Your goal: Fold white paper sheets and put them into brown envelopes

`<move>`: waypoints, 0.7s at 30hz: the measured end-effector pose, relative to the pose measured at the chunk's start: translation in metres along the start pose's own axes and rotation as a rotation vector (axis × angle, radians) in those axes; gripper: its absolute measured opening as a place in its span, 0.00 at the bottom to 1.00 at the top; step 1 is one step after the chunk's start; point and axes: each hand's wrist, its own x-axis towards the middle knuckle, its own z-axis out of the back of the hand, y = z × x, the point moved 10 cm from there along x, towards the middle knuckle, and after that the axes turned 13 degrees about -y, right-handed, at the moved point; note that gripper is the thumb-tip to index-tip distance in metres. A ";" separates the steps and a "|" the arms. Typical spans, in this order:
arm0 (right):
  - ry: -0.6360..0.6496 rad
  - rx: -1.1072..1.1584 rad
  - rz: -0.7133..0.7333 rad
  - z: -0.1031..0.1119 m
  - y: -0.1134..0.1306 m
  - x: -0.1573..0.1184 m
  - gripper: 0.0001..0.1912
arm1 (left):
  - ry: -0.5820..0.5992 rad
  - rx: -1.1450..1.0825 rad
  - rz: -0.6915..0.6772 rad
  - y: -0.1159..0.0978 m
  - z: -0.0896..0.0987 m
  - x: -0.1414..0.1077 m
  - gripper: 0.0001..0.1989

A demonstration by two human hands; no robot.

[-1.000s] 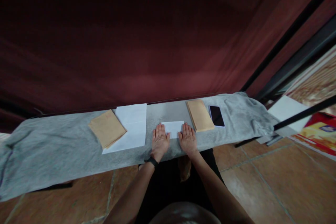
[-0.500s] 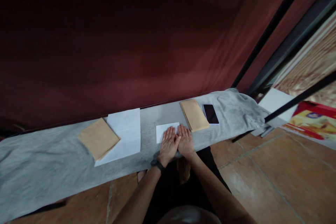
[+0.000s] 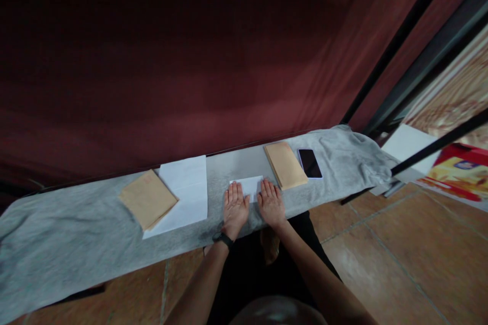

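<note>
Small white paper (image 3: pixel 252 184) lies flat at the near edge of the grey cloth-covered tabletop (image 3: pixel 76 236), about mid-length. Both hands palm-down on it: left hand (image 3: pixel 235 209) over its left part, right hand (image 3: pixel 271 204) on its right end. Left fingers straight, pressed close together; right ones straight too, slightly fanned. No pinch on either. Thumbs point inward, gap between them, white paper showing there and along the far edge. Dark wristband (image 3: pixel 223 239) on the left wrist.

Right of the right hand, a bit farther back: brown envelope stack (image 3: pixel 286 165), set at a slant, near the hand but apart. Just beside it on the right, phone (image 3: pixel 310 163), dark screen up.

Left of the left hand, well apart: large white sheet (image 3: pixel 188 185), with tan envelope pile (image 3: pixel 148 199) overlapping its left side, turned askew.

Far side: dark red wall surface (image 3: pixel 236 91). Far right: red-and-yellow printed box (image 3: pixel 463 170). Near side, below: brown tiled floor (image 3: pixel 385 259).
</note>
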 end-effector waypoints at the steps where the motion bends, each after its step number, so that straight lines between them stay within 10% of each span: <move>1: 0.002 0.030 0.038 0.001 0.006 -0.002 0.27 | 0.007 -0.001 -0.002 -0.001 0.000 0.000 0.30; 6: 0.026 0.135 0.183 0.005 0.031 -0.019 0.25 | 0.025 -0.005 -0.018 -0.003 0.000 0.001 0.30; 21: -0.028 0.057 0.097 0.018 0.000 -0.032 0.30 | 0.024 0.037 0.062 0.009 0.010 0.002 0.29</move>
